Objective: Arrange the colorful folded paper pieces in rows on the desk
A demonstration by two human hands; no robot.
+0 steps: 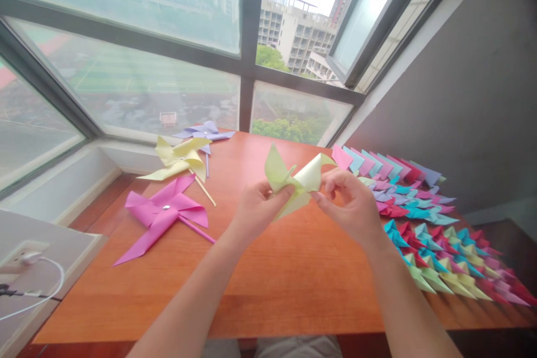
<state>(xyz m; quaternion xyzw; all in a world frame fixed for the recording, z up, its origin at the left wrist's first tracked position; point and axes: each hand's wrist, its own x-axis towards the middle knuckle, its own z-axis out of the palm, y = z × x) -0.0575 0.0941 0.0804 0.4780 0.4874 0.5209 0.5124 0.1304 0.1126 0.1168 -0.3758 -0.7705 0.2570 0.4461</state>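
A pale green paper pinwheel (310, 177) is held up over the table, its blades curled and pointing several ways. My left hand (262, 204) grips it from the left, thumb across the front near the middle. On the other side my right hand (350, 201) is closed, with thumb and fingertips pinching the lower edge of the right blade. Whether a stick is attached to this pinwheel cannot be seen. To the left lie finished-looking pinwheels on sticks: a magenta pinwheel (165, 213), a yellow pinwheel (180, 160) and a lilac pinwheel (205, 133).
Rows of folded paper pieces (444, 257) in many colours cover the right side of the wooden table (293, 279). Behind them stands a row of flat paper squares (390, 166). Windows rise beyond the far edge. A white charger (32, 258) is plugged in at the left wall.
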